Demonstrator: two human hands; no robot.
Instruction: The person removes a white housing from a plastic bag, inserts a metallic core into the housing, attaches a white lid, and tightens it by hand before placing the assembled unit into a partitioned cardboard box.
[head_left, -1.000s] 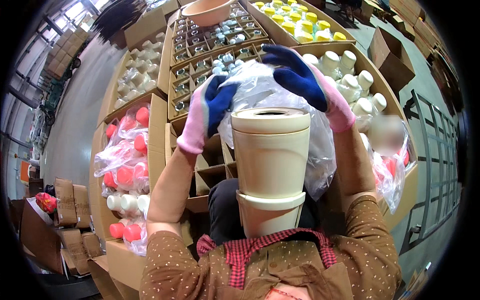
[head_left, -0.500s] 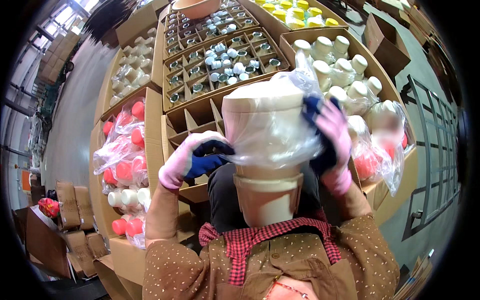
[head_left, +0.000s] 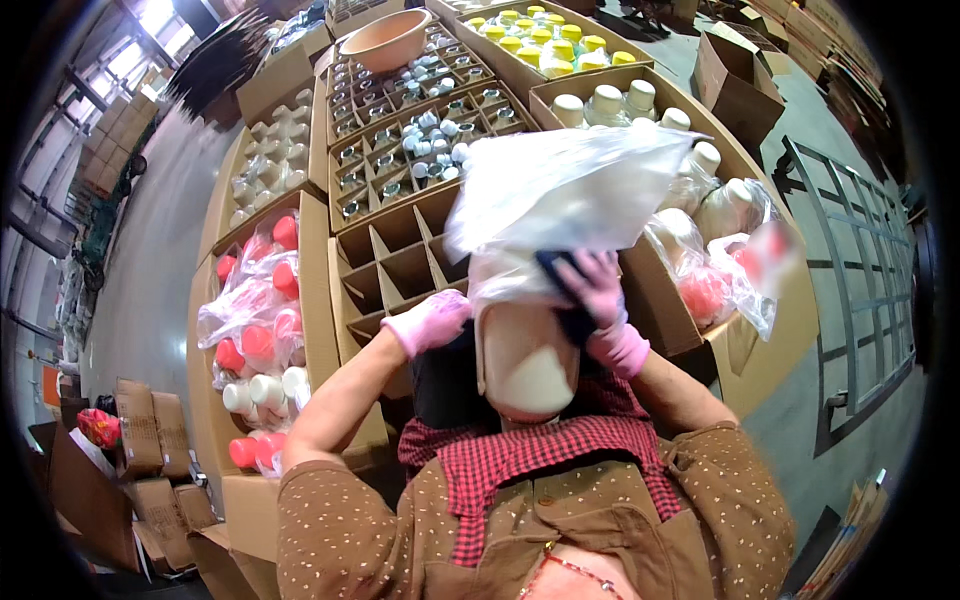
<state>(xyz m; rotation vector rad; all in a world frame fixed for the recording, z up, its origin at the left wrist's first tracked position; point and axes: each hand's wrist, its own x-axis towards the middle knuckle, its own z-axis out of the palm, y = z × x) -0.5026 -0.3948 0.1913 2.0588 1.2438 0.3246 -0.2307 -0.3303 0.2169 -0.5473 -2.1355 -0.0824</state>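
Note:
A cream plastic container (head_left: 530,365) stands between my knees, leaning slightly toward my body. A clear plastic bag (head_left: 570,195) covers its upper part and billows out above it to the right. My right hand (head_left: 597,295), in a pink and dark blue glove, is curled round the bagged upper part; it is a little blurred. On the container's left side, my left hand (head_left: 432,322) is closed, back of the glove up, close to the bag's lower edge. Its fingertips are hidden, so what they pinch does not show.
Ahead is a carton with cardboard dividers (head_left: 405,265); beyond it, divided cartons hold bottles and loose white caps (head_left: 432,140). A carton of red-capped containers (head_left: 258,340) stands left, one of bagged cream containers (head_left: 725,210) right. A peach basin (head_left: 385,42) rests on the far carton.
The bag, earlier drawn over the wide cream top, now billows above it. My right hand has moved left and down, my left hand right; the container has shifted toward my body.

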